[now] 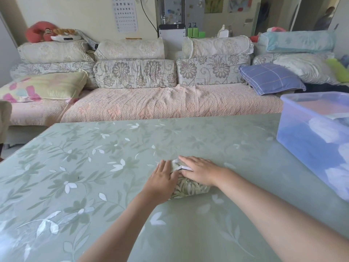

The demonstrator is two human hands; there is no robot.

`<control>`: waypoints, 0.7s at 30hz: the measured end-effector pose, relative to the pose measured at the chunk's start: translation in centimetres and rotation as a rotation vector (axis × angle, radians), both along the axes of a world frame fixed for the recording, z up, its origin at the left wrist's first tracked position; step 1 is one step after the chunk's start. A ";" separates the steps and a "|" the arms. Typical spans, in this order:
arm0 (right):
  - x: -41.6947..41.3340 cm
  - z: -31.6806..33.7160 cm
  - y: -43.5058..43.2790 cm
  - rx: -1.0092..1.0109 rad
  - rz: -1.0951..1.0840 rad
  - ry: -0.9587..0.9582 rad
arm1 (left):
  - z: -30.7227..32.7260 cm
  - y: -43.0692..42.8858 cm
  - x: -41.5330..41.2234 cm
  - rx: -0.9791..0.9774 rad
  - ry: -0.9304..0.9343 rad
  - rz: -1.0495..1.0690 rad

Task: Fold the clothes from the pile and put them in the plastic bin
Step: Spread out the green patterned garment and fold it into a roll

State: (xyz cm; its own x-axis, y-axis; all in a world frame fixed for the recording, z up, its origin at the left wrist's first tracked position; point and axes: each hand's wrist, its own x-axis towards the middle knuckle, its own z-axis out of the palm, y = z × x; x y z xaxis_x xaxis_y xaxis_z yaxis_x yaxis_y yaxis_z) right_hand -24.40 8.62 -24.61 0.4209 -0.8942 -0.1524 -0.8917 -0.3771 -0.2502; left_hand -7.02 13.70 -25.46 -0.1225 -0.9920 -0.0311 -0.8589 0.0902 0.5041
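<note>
Pale green fills my head view: a glossy table (pixel 94 167) patterned with white and green leaves. Past its far edge runs a sofa (pixel 151 104) under a pink quilted cover, backed by floral cushions. A blue checked pillow (pixel 272 78) leans at the sofa's right end, and an eye chart (pixel 125 14) hangs on the wall behind.

Over to the container now. The bin (pixel 309 140) stands at the table's right edge, well apart from the hands. It is translucent bluish plastic with an open top. I see pink fabric high inside it, and blue and white shapes show blurred through the near wall. I cannot tell those pieces apart.

The garment (pixel 188 186) lies on the table just right of centre. It is a small, soft folded bundle in a cream and green leaf print, with a white edge showing on top. My left hand (pixel 162 178) lies flat on its left side with the fingers straight. My right hand (pixel 200 172) lies flat across its top with the fingers straight and pointing left. Both press down; neither curls round the cloth.
</note>
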 end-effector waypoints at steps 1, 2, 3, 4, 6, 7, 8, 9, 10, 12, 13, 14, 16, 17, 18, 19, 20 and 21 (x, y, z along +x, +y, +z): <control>0.0 0.1 0.1 0.006 0.001 0.003 | -0.1 0.2 0.1 0.004 -0.018 0.030; 0.0 0.1 0.4 0.006 -0.003 0.004 | -0.5 0.5 0.2 0.020 -0.066 0.054; 0.2 0.1 0.9 -0.002 -0.012 0.003 | -0.7 0.8 0.3 0.042 -0.166 0.078; 0.4 0.1 1.5 -0.017 -0.024 -0.001 | -0.6 1.4 0.5 0.058 -0.266 0.123; 0.7 0.3 2.8 -0.051 -0.058 -0.013 | 0.0 2.6 0.5 0.069 -0.426 0.236; 0.9 0.5 3.5 -0.061 -0.079 -0.013 | 0.6 3.1 0.4 0.075 -0.468 0.302; 1.1 0.6 4.2 -0.069 -0.103 -0.007 | 1.0 3.4 0.6 0.107 -0.483 0.349; 1.2 0.8 4.9 -0.073 -0.125 0.004 | 1.5 3.9 0.8 0.137 -0.483 0.355; 1.3 0.8 5.4 -0.077 -0.144 0.012 | 1.5 4.0 1.0 0.154 -0.491 0.313; 1.2 0.9 6.7 -0.094 -0.166 0.009 | 2.0 5.0 0.8 0.181 -0.429 0.231; 1.1 0.9 7.4 -0.095 -0.169 0.005 | 2.3 5.5 0.4 0.196 -0.368 0.228; 1.0 1.0 8.1 -0.088 -0.174 0.008 | 2.8 6.0 -0.1 0.205 -0.263 0.259; 0.6 1.1 9.1 -0.077 -0.202 0.037 | 3.7 6.5 -1.1 0.176 -0.039 0.381; 0.4 1.1 9.4 -0.067 -0.230 0.045 | 4.0 6.6 -1.4 0.172 0.044 0.412; 0.2 1.1 9.8 -0.056 -0.262 0.035 | 4.3 6.7 -1.6 0.185 0.136 0.436; 0.0 1.0 10.1 -0.039 -0.296 0.006 | 4.4 6.5 -1.6 0.214 0.243 0.457; -0.2 0.9 10.4 -0.021 -0.324 -0.040 | 4.5 6.2 -1.5 0.252 0.366 0.475; -0.5 0.8 10.6 -0.003 -0.344 -0.091 | 4.8 6.2 -1.5 0.285 0.472 0.479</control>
